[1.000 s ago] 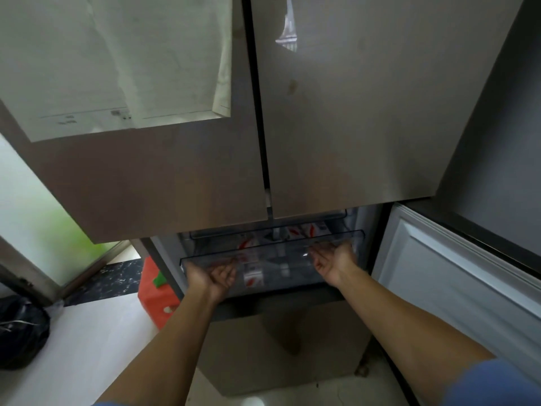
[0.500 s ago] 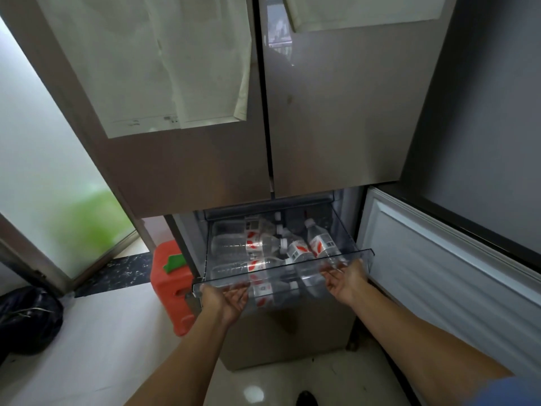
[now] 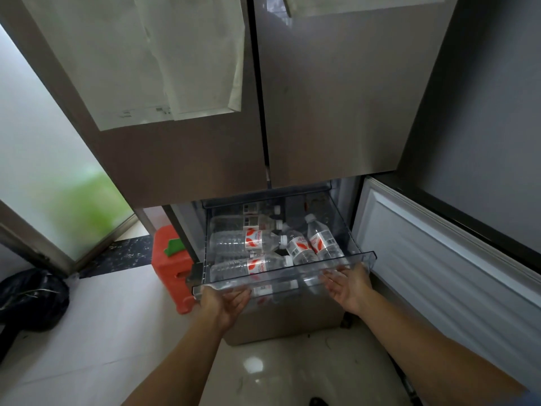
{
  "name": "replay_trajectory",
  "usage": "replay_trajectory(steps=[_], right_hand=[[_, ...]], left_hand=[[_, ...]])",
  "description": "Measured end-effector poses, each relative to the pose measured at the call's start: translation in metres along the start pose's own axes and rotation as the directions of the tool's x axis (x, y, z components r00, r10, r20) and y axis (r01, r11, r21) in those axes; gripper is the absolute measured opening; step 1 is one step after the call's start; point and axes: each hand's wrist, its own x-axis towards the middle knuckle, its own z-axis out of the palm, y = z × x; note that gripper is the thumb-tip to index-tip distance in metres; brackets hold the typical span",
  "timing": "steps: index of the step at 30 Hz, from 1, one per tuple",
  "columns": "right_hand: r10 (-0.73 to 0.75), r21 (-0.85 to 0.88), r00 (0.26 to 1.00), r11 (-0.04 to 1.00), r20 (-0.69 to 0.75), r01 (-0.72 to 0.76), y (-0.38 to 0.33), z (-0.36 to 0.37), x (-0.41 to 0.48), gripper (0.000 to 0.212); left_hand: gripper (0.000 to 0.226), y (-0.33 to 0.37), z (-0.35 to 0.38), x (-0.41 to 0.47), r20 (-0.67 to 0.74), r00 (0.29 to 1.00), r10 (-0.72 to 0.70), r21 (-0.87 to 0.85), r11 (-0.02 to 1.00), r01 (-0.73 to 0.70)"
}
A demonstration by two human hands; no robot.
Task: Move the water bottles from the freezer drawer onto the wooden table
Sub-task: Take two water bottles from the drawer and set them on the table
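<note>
Drawer update: the freezer drawer (image 3: 366,255) is further out than half a second ago, when the rear bottles sat under the fridge doors (image 3: 336,98); a second ago it was nearly shut in. My left hand (image 3: 225,303) and right hand (image 3: 348,285) are palm-up at the front lip, and my fingers (image 3: 241,294) hook under it on both sides, holding the drawer. The water bottles (image 3: 234,243) all lie inside it on their sides, at least six of them. The left stack has its caps pointing right, and two on the right have caps pointing back. The labels (image 3: 253,240) are white with red marks and a barcode; the text is too blurred to read. The paper sheets (image 3: 164,60) on the door have small print, also unreadable. The freezer door (image 3: 439,259) stands open at right. A red plastic container (image 3: 169,268) and a black bag (image 3: 29,300) sit on the floor at left.
</note>
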Motion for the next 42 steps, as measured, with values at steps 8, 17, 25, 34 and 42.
replay_trajectory(steps=[8, 17, 25, 34, 42], right_hand=[[-0.265, -0.747, 0.940, 0.575, 0.215, 0.333, -0.020, 0.019, 0.002, 0.030], [-0.037, -0.929, 0.929, 0.032, 0.367, 0.368, -0.041, 0.107, 0.075, 0.028], [0.460, -0.968, 0.871, 0.241, 0.173, 0.065, -0.024, 0.133, 0.109, 0.038], [0.240, -0.939, 0.933, 0.280, 0.269, 0.199, -0.044, 0.123, 0.096, 0.038], [-0.234, -0.819, 0.942, 0.472, 0.242, 0.328, -0.108, 0.067, 0.089, 0.044]], left_hand=[[0.054, 0.004, -0.017, -0.004, -0.046, 0.998, 0.032, 0.404, 0.915, -0.010], [0.049, 0.018, -0.023, -0.012, -0.026, 0.998, 0.061, 0.772, 0.635, -0.019], [0.042, 0.071, -0.017, -0.018, -0.015, 0.972, 0.234, 0.925, 0.372, -0.075], [0.026, 0.122, 0.026, 0.016, 0.166, 0.859, 0.484, 0.933, 0.206, -0.297], [0.020, 0.099, 0.093, 0.075, 0.515, 0.802, 0.303, 0.839, -0.372, -0.398]])
